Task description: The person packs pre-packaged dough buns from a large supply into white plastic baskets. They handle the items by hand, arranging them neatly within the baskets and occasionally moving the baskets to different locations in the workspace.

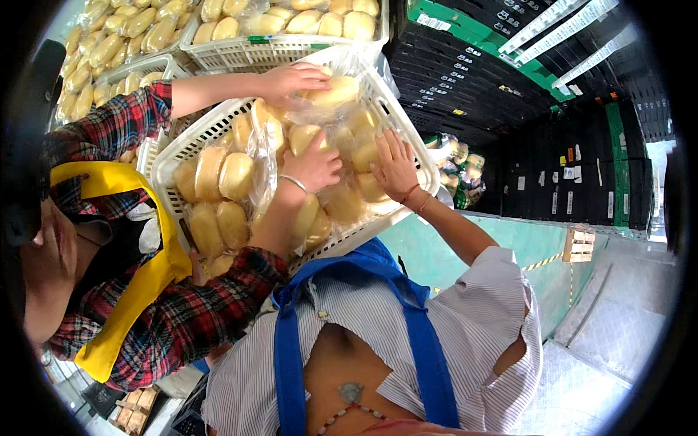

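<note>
My right hand (396,167), a thin bracelet at its wrist, lies with fingers spread on clear bags of pale bread rolls (373,187), by the right end of a white plastic crate (425,158). Bagged rolls (236,176) fill this crate, some in several-roll packs. My left hand does not show; a co-worker's plaid sleeve covers that side. The co-worker's hand (314,166) with a white wristband presses among the bags left of mine. Their other hand (291,83) rests on a bag at the crate's far side.
More white crates (283,45) of bagged rolls stand at the far left. Stacked black crates (465,73) rise at the far right, with packaged goods (462,171) beside them. The co-worker in a yellow apron (138,291) leans close on my left. A wooden pallet (579,245) lies right.
</note>
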The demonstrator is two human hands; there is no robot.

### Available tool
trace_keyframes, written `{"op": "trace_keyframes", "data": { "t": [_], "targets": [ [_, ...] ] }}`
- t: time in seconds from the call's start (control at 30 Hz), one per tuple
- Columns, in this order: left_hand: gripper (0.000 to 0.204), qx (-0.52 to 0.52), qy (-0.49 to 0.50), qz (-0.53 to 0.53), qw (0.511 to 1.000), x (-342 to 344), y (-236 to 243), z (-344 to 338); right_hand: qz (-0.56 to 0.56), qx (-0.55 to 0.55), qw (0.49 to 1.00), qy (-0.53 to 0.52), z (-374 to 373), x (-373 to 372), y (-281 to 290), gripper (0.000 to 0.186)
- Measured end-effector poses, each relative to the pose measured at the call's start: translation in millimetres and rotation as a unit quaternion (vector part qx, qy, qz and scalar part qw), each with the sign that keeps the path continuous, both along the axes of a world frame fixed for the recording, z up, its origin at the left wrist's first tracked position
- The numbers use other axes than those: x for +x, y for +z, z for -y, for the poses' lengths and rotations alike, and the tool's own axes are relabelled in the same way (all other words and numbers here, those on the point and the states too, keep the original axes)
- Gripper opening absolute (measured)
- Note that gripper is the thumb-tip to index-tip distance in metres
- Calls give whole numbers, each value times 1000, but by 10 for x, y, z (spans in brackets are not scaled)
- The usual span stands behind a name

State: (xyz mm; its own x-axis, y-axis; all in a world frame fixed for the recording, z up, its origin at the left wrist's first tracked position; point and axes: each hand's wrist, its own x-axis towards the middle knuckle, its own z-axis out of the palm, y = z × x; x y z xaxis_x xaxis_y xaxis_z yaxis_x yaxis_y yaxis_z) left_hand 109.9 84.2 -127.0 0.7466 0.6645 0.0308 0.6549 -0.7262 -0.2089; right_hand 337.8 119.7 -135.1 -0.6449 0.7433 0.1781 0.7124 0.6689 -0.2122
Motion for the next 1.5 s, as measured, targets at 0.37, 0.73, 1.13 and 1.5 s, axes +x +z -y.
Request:
{"op": "trace_keyframes", "data": {
  "t": [0.37,0.73,1.13,1.5],
  "targets": [
    [43,-120,89,-222,964,172,128,57,-10,-6,999,45,-149,-95,266,63],
    [55,-149,-39,-11,988,-122,1124,-1057,-50,-4,999,-20,-801,-828,-119,77],
    [35,203,149,88,964,30,633,-179,-86,35,995,33,-1040,-825,556,57],
    [34,106,459,-47,881,-546,1190,-956,-457,-255,852,35,-1634,-501,1002,37]
  ]
}}
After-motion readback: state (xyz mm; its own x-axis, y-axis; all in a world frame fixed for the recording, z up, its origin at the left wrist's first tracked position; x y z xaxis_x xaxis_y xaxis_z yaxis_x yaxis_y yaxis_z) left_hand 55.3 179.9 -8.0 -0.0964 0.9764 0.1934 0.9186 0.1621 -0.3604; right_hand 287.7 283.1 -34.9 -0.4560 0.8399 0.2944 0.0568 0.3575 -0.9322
